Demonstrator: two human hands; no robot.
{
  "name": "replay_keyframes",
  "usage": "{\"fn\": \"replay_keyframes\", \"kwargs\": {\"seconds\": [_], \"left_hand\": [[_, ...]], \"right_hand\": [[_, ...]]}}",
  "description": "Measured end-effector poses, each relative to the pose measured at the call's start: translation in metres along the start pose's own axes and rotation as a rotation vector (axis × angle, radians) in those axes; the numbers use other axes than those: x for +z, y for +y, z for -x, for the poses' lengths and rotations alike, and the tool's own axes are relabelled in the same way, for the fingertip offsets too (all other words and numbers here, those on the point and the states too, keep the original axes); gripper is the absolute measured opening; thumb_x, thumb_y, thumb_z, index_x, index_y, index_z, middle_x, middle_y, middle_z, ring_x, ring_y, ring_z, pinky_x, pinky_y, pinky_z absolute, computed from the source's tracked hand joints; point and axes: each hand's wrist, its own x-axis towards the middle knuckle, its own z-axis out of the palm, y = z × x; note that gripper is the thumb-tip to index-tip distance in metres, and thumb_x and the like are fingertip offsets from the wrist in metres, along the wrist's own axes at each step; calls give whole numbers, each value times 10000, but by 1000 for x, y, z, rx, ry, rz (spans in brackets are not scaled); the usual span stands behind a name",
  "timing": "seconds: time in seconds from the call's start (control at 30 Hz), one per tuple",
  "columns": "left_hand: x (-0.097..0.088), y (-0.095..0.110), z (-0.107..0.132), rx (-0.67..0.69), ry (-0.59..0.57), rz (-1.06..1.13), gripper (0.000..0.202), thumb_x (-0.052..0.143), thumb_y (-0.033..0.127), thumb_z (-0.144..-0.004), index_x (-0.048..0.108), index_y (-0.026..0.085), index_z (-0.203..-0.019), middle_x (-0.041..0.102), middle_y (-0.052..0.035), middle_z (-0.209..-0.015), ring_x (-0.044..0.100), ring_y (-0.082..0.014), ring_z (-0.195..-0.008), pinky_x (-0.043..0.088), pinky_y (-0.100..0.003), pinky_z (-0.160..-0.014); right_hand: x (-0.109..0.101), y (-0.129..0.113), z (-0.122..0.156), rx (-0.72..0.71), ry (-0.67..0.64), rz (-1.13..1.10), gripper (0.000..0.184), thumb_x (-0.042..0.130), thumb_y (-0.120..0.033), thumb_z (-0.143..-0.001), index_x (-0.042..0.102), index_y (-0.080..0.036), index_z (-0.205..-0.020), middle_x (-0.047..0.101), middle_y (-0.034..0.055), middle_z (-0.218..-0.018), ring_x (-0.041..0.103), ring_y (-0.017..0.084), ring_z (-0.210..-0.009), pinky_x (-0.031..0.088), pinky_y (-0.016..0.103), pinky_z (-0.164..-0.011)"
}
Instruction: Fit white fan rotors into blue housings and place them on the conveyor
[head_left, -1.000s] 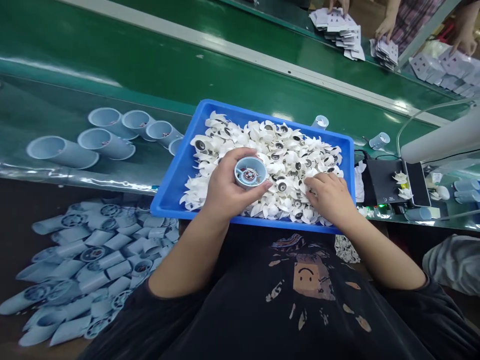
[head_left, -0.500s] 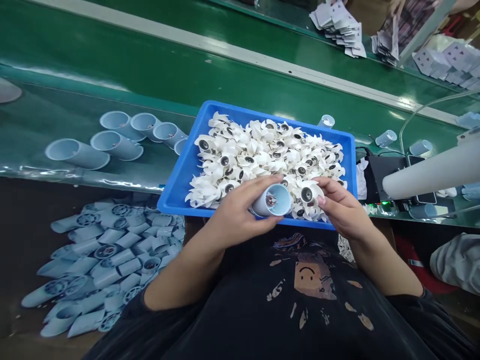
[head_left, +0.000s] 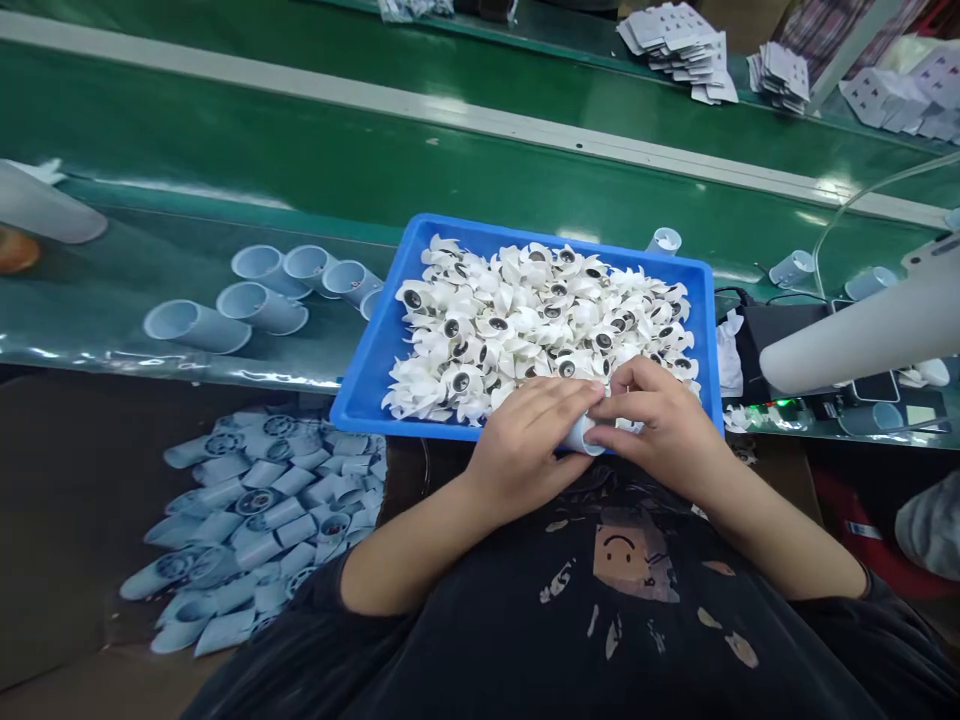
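My left hand (head_left: 529, 435) is wrapped round a light blue plastic tube (head_left: 581, 436) at the front edge of the blue tray (head_left: 367, 365). The tube's open end faces right, partly covered by fingers. My right hand (head_left: 656, 420) is closed at that opening, thumb and fingertips against the rim. The white fan impeller it held is now hidden by the fingers and the tube. White fan impellers (head_left: 517, 320) with dark round hubs fill the tray beneath and beyond both hands.
Several light blue tubes (head_left: 196, 326) lie on the bench left of the tray. Below, a heap of similar tubes (head_left: 277, 510) rests in a brown box. At right are a white cylindrical arm (head_left: 847, 338) and a black device (head_left: 772, 335). A green conveyor (head_left: 300, 130) runs behind.
My right hand has brought the fan impeller left to the tube's opening. My left hand has moved right and turned the tube's mouth rightward. The camera view has shifted slightly.
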Motion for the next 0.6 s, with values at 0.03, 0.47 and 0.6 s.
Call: {"fn": "replay_keyframes", "kwargs": {"seconds": [0.03, 0.47, 0.6], "left_hand": [[2, 2, 0, -6, 22, -10, 437, 612, 151, -856, 522, 190, -1281, 734, -99, -1107, 697, -215, -1055, 568, -365, -933], [-59, -60, -32, -224, -115, -222, 588, 730, 546, -761, 607, 260, -1260, 607, -97, -1256, 585, -307, -1176, 507, -476, -991], [-51, -119, -102, -561, -230, -332, 588, 670, 371, -817, 501, 194, -1352, 564, -118, -1295, 556, -290, -1196, 496, -418, -988]], "right_hand": [[3, 2, -1, 3, 3, -34, 76, 719, -263, -855, 748, -204, -893, 537, 34, -839, 536, 168, -780, 446, 302, -685], [-53, 28, 56, 98, -2, -555, 295, 570, -487, -944, 760, -264, -907, 568, 47, -913, 579, 130, -823, 495, 248, -728], [-34, 37, 71, 184, 123, -562, 195, 600, -420, -942, 754, -303, -917, 604, 28, -899, 614, 112, -829, 512, 222, -770]]}}
